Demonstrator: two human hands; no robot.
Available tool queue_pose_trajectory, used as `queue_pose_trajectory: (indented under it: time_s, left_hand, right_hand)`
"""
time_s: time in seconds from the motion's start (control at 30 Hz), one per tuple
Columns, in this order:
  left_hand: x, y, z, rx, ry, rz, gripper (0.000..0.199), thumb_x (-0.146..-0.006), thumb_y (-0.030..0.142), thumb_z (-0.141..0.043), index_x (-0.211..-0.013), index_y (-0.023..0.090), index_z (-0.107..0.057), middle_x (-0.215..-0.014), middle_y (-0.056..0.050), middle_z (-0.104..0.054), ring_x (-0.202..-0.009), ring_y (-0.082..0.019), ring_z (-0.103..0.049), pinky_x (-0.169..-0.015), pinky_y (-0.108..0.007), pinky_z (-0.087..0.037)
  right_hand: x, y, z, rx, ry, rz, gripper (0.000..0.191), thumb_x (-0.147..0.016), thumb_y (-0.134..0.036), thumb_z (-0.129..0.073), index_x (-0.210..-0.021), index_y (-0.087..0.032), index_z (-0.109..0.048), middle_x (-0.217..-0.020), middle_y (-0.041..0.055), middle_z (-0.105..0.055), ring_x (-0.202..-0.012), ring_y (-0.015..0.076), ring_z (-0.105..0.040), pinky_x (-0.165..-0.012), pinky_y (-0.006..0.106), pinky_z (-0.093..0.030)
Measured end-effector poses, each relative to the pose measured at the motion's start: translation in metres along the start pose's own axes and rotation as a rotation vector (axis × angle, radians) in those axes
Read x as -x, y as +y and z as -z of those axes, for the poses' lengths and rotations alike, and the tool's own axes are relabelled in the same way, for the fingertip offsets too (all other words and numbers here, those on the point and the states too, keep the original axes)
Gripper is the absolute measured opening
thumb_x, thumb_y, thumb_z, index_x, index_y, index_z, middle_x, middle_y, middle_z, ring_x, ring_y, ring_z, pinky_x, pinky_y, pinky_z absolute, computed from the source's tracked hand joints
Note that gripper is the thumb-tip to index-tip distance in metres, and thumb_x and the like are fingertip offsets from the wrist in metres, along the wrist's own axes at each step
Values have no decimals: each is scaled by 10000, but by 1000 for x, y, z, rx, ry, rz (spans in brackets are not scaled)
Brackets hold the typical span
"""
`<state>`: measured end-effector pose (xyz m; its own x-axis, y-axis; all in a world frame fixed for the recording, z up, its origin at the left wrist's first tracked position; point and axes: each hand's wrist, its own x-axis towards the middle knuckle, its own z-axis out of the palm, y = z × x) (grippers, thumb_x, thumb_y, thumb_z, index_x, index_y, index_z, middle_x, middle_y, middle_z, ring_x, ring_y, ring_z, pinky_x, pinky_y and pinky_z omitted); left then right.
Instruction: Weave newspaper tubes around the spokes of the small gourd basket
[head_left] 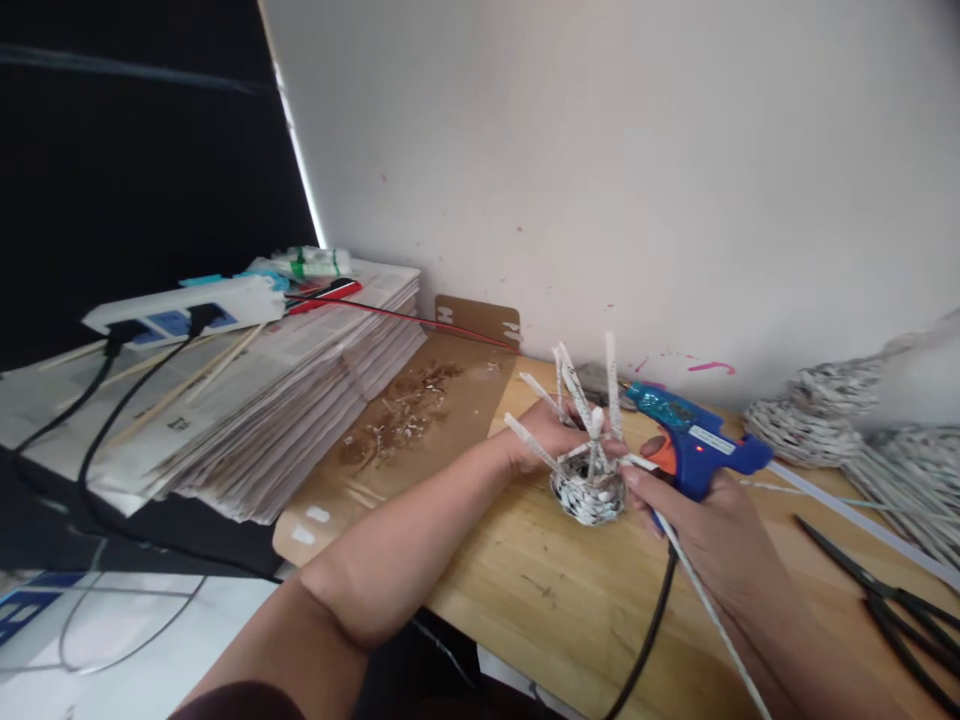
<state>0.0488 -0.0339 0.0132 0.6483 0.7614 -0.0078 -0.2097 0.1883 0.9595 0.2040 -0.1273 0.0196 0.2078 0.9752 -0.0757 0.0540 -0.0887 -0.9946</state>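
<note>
A small round basket (589, 492) woven from rolled newspaper strips is held just above the wooden table, with several strips standing up from its rim. My left hand (551, 435) is closed on its far left side, the fingers partly hidden behind the upright strips. My right hand (694, 515) is wrapped round a blue glue gun (697, 445) with an orange trigger and a small red light; its nozzle points up and left, past the basket. Thumb and finger of that same hand also pinch a long paper strip (712, 610) at the basket's right rim.
Black scissors (885, 590) lie at the right. Woven paper pieces (802, 425) and loose rolled strips (892, 490) are behind them. At the left, a newspaper stack (322, 400) carries a power strip (187, 312). Brown cardboard (405, 440) with debris lies beside it. The glue gun's black cable (651, 640) hangs over the front edge.
</note>
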Motion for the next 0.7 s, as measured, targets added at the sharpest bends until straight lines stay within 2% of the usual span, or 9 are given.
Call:
queue_pose_trajectory:
  time_s: [0.13,0.27,0.4,0.5,0.7]
  left_hand:
    - [0,-2,-2,9,50,-12,339,-467,282,-913,-642,121,-671,-619,-11,-632,-580,-118,-572,-625,-277,-483]
    - [-2,-8,-1,-19,61,-44,216,-579,234,-854,-648,144,-670,-649,-15,-644,-599,-117,-569,-630,-275,-466]
    - [-8,-19,2,-7,60,-71,202,-570,192,-842,-686,153,-682,-669,-2,-635,-610,-108,-568,-649,-263,-482]
    - [-11,-22,5,-18,17,-64,236,-560,238,-863,-701,144,-699,-682,-24,-655,-631,-130,-588,-660,-281,-502]
    - [-6,-17,5,-14,-81,12,324,-590,350,-860,-779,118,-736,-707,-81,-707,-659,-170,-626,-688,-318,-517]
  right_hand:
    - [-1,6,0,23,11,-3,308,-705,-422,-807,-799,-206,-609,-542,-11,-585,-434,110,-452,-386,233,-328]
    - [0,4,-4,-39,36,19,316,-663,-409,-830,-787,-201,-628,-664,44,-684,-499,134,-516,-393,235,-358]
    - [-3,7,-4,-63,56,21,301,-645,-384,-842,-772,-207,-634,-624,17,-656,-523,142,-535,-441,248,-400]
    - [-5,9,-2,-23,78,29,264,-649,-366,-829,-700,-195,-635,-547,-6,-605,-509,131,-519,-484,256,-413]
    - [-4,5,-5,-28,101,27,243,-634,-343,-825,-699,-195,-643,-567,5,-635,-522,143,-535,-484,264,-414]
